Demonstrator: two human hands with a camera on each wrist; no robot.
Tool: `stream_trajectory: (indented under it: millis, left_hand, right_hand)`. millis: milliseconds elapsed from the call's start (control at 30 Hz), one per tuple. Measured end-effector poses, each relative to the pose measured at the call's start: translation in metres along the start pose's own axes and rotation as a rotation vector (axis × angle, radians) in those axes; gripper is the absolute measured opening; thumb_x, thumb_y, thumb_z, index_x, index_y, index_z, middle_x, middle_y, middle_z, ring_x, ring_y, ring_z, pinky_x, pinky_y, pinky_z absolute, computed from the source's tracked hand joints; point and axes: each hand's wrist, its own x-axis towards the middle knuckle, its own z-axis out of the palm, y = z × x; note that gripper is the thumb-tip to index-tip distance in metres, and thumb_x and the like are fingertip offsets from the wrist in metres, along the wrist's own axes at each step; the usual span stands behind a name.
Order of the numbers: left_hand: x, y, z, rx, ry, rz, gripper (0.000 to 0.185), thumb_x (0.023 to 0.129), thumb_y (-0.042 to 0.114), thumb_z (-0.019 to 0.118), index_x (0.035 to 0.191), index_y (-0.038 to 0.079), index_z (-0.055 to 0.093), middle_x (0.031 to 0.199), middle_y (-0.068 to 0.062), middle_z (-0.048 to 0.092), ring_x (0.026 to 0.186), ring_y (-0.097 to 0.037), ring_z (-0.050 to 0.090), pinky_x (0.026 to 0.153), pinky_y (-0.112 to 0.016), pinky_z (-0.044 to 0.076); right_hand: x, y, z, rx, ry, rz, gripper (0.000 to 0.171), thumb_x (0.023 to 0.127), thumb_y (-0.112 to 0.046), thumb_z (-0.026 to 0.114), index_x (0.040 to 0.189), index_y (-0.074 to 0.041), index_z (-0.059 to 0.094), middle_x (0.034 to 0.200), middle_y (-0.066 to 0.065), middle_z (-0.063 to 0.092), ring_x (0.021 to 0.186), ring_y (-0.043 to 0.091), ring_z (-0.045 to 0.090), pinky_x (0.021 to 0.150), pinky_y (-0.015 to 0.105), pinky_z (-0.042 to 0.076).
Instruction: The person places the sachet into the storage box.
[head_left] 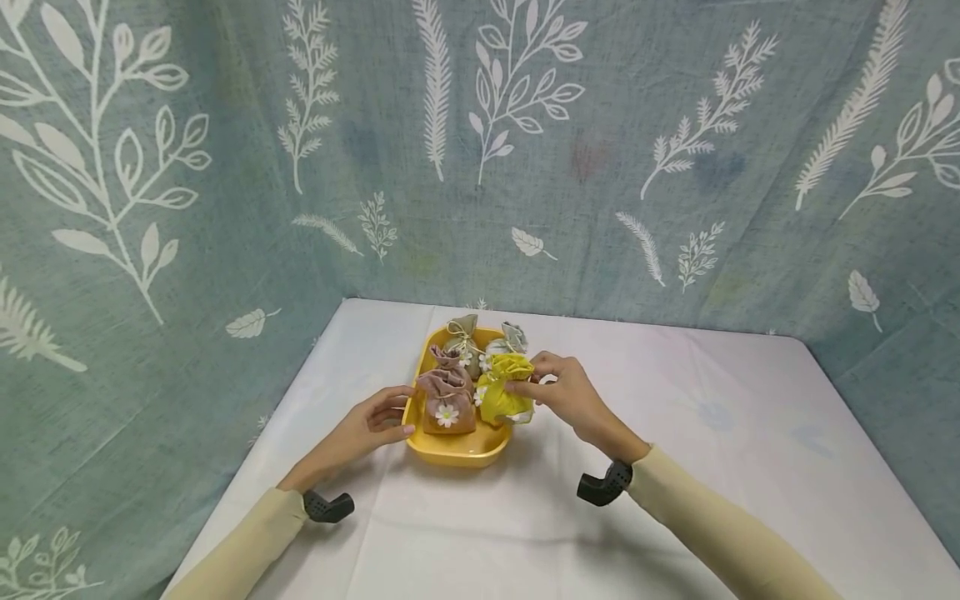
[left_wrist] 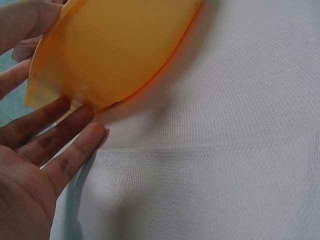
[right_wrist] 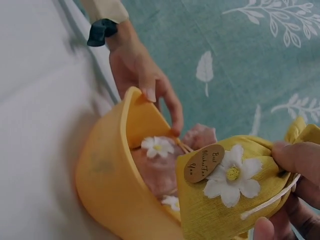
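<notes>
A yellow-green drawstring pouch point(head_left: 504, 400) with a white flower and a small round tag is pinched by its gathered top in my right hand point(head_left: 573, 400). It overlaps the right side of a yellow basin point(head_left: 457, 458) in the head view. In the right wrist view the pouch point(right_wrist: 220, 187) hangs close by the rim. My left hand point(head_left: 375, 421) touches the basin's left side, thumb and fingers spread along the rim. Its fingers look fairly straight in the left wrist view. A pinkish-brown pouch point(head_left: 448, 408) with a white flower stands inside the basin.
Behind it in the basin are another pinkish pouch top point(head_left: 446, 357), an olive-grey pouch point(head_left: 462, 333) and a light grey one point(head_left: 512, 337). White cloth point(head_left: 675, 417) covers the table. A blue-green leaf-patterned curtain point(head_left: 555, 217) hangs at the back and sides.
</notes>
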Motion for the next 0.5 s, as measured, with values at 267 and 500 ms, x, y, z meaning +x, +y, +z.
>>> stream_trajectory:
  millis: [267, 500]
  left_hand:
    - [0.000, 0.002, -0.002, 0.007, -0.001, 0.005, 0.065, 0.093, 0.027, 0.080, 0.150, 0.020, 0.048, 0.146, -0.019, 0.052, 0.129, -0.034, 0.057, 0.107, -0.034, 0.050]
    - [0.001, 0.003, -0.002, 0.028, -0.008, -0.003, 0.066, 0.093, 0.027, 0.080, 0.150, 0.018, 0.047, 0.146, -0.017, 0.053, 0.129, -0.034, 0.057, 0.108, -0.042, 0.049]
  right_hand:
    - [0.004, -0.007, 0.016, 0.020, -0.046, 0.004, 0.017, 0.084, -0.029, 0.088, 0.084, -0.015, 0.078, 0.097, 0.003, 0.067, 0.097, 0.025, 0.056, 0.073, 0.037, 0.049]
    - [0.005, -0.008, 0.032, 0.012, -0.079, 0.012, 0.018, 0.083, -0.030, 0.089, 0.084, -0.015, 0.079, 0.105, -0.003, 0.073, 0.118, 0.024, 0.059, 0.101, 0.049, 0.046]
